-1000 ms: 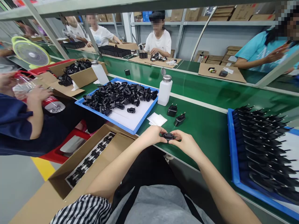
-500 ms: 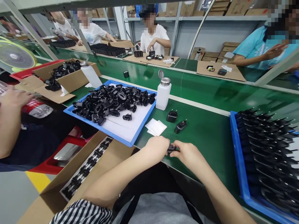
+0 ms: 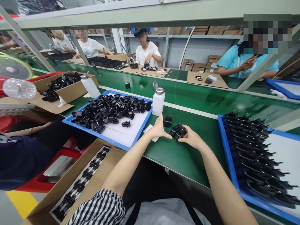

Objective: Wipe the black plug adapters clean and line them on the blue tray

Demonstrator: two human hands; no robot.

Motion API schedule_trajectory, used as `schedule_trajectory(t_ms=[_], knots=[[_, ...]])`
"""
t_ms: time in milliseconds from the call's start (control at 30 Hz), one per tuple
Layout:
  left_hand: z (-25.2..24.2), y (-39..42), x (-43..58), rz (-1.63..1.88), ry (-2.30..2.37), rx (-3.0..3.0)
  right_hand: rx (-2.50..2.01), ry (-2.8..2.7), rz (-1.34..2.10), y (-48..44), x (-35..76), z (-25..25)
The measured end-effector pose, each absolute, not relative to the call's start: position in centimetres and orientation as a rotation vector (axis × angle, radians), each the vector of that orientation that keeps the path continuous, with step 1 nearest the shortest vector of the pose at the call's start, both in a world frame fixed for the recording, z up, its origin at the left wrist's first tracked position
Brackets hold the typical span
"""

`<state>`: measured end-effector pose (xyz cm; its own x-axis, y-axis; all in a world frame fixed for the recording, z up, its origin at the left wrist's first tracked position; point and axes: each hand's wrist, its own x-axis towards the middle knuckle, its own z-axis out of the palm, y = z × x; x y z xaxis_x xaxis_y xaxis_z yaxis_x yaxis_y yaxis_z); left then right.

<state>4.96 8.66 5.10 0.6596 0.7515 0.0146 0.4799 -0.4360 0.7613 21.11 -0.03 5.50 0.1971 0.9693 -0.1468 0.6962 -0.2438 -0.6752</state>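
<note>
My right hand (image 3: 192,137) pinches a black plug adapter (image 3: 180,134) between thumb and fingers, low over the green bench. Right beside it is a second black plug adapter (image 3: 174,129), close enough that I cannot tell whether they touch. A third plug adapter (image 3: 167,121) stands a little further back, pins up. My left hand (image 3: 159,128) is open, thumb and fingers spread, to the left of these adapters with nothing in it. Under its wrist lies a folded white cloth (image 3: 154,137), partly covered. Just behind that hand stands a white dispenser bottle (image 3: 158,101) with its metal lid flipped up.
A blue-rimmed tray (image 3: 130,148) heaped with black plug parts (image 3: 105,111) is at left. On the right, another blue tray (image 3: 231,168) holds rows of plug adapters (image 3: 253,156). An open carton (image 3: 103,165) sits below the bench edge. Co-workers sit across the bench; another person is at left.
Both hands have moved forward from the bench edge, the right carrying the adapter to the others. The left has let go and spread its fingers. The camera view has tilted up.
</note>
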Motion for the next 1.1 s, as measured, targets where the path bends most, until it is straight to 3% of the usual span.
schedule_trajectory(t_ms=[267,500,900,1100], knots=[[2.8,8.5,7.3,0.484,0.727,2.098,-1.689,-1.825,0.65,2.3,20.6,3.6],[3.4,8.6,7.4,0.571,0.715,2.091,-1.574,-1.707,0.922,2.6,21.3,2.2],[8.2,2.1,7.0,0.59,0.383,2.03,-1.245,-1.606,0.988,-6.4,20.1,9.0],[12.1,-4.3,9.0,0.554,0.137,2.259,-1.354,-1.439,0.68,-15.1,20.6,11.2]])
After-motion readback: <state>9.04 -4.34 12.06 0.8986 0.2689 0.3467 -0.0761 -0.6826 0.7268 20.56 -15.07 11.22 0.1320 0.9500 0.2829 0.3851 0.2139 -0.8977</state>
